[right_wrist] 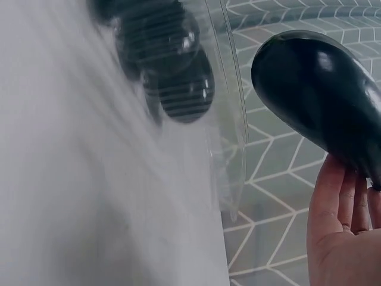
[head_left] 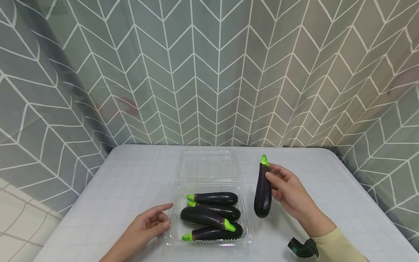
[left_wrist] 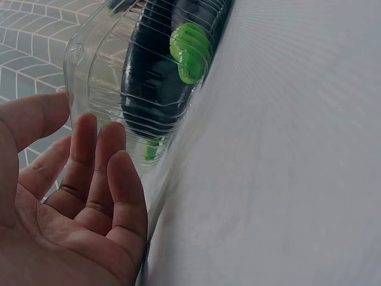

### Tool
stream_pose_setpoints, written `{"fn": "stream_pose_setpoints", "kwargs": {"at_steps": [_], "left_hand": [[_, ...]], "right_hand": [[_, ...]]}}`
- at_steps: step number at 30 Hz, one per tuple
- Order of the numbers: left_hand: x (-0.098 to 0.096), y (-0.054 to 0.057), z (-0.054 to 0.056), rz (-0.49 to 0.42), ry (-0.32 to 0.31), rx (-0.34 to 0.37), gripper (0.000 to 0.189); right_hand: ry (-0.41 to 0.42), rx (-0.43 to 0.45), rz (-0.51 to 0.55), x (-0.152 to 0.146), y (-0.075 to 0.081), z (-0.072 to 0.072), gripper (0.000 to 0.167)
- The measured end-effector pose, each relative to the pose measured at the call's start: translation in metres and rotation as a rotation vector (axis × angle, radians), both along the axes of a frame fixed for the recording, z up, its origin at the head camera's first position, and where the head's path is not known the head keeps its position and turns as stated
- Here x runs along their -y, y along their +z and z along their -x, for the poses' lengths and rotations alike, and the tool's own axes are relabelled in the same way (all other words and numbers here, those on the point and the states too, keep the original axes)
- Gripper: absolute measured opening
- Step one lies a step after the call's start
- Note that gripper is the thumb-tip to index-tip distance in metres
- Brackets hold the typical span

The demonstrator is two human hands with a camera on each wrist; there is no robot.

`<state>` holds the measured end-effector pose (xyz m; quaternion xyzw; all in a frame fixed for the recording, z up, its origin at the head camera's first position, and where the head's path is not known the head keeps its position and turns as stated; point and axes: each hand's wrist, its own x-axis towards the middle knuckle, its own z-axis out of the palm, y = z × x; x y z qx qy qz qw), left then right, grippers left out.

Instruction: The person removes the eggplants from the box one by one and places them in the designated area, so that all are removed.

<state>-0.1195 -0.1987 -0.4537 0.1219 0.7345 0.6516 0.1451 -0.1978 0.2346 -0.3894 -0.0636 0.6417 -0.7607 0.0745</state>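
Observation:
My right hand (head_left: 291, 193) pinches a dark purple eggplant (head_left: 263, 193) near its green stem end, holding it raised to the right of a clear plastic clamshell box (head_left: 246, 214). The right wrist view shows the glossy rounded end of this eggplant (right_wrist: 315, 89) pointing away from the fingers. Several more eggplants (head_left: 216, 198) lie sideways in the box; one eggplant (head_left: 203, 216) rests slantwise over others with its stem to the right. By the box's left side is my left hand (head_left: 147, 225), fingers loosely bent and holding nothing. Whether its fingertips touch the rim I cannot tell.
The box's transparent lid (head_left: 207, 163) lies folded back behind it on the white table (head_left: 137, 182). A patterned curtain (head_left: 209, 72) hangs along the table's back and sides. A dark strapped device (head_left: 303, 248) sits at the right wrist.

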Motion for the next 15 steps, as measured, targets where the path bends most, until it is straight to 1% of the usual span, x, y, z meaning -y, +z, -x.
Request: {"fn": "stream_pose_setpoints", "kwargs": {"at_steps": [3,9,12,15], "left_hand": [[0.000,0.000,0.000,-0.002,-0.004,-0.006,0.056],[-0.001,0.000,0.001,0.005,-0.001,0.001,0.057],[-0.001,0.000,0.001,0.008,0.002,0.005,0.058],[-0.001,-0.001,0.001,0.013,0.003,0.003,0.058]], "right_hand": [[-0.012,0.005,-0.011,-0.005,0.001,0.001,0.045],[-0.032,0.021,-0.031,-0.016,0.007,0.006,0.058],[-0.048,0.025,-0.026,-0.021,0.010,0.009,0.059],[-0.058,0.029,-0.005,-0.028,0.011,0.013,0.056]]}}
